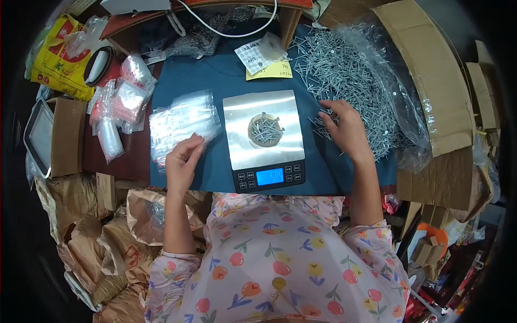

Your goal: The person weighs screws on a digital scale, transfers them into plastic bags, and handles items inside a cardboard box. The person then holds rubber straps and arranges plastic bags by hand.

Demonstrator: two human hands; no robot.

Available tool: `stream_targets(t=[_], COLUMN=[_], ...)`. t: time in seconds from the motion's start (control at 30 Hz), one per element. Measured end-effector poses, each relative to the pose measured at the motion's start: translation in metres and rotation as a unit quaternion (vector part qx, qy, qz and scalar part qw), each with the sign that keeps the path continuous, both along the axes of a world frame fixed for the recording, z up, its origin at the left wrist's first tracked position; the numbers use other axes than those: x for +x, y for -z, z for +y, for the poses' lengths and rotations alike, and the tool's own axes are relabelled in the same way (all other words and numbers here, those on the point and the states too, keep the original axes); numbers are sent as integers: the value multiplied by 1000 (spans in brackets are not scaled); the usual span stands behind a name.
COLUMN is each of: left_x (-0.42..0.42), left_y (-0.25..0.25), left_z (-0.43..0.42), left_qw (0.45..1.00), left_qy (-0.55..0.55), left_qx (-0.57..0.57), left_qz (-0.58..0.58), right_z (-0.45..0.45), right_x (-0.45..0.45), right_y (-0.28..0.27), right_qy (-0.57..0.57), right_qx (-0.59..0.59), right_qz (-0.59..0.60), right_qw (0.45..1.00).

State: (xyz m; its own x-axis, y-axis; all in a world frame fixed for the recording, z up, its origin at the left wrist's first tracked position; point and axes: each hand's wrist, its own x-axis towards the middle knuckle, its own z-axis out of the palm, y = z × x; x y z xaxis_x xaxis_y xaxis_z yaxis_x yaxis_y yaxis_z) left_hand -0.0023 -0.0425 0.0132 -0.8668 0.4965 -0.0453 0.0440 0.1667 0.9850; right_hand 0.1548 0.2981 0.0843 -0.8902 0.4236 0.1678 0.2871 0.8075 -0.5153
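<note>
A digital scale (237,129) with a steel plate and lit display stands in the middle of the blue cloth. On it sits a small round dish (251,139) filled with screws (266,130). My left hand (186,156) is at the lower right edge of a pile of clear plastic bags (186,118), thumb and fingertips pinched together; what is between them is too small to tell. At the near left edge of a large heap of screws (344,70), my right hand (344,126) has its fingers curled with thumb and index finger apart, near some loose screws.
Paper notes (269,70) lie behind the scale. A cardboard flap (436,81) and clear plastic sheeting border the heap at right. Packed bags (129,99) and a yellow bag (62,59) are at left. A red-brown shelf (242,4) spans the back.
</note>
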Motion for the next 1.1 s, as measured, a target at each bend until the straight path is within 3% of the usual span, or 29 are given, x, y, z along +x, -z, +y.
stream_targets(t=[0.27,0.37,0.47,0.57,0.67,0.87,1.03,1.1], left_x=[-4,-2,2,0,-3,-9,5,21], left_y=[-3,-10,-24,-24,-24,-37,-59,-68], left_z=[0,-4,-1,-3,-9,-32,-28,-18], left_qw=[992,998,993,991,993,987,976,983], left_qy=[-32,-28,-64,-61,-86,-80,-172,-120], left_qx=[89,44,-71,-83,-79,-39,-23,-21], left_qz=[-84,-26,65,81,13,132,132,135], right_z=[-2,-3,-7,-10,-14,-17,-23,-32], right_x=[1,2,3,3,3,6,6,5], right_y=[-4,-7,-13,-15,-20,-22,-25,-28], right_qy=[-11,-19,-16,-26,-28,-31,-65,-96], right_qx=[-20,-23,-49,-69,-79,-87,-112,-159], right_qz=[7,18,16,33,29,24,44,75], right_qw=[1000,999,999,997,996,995,991,980])
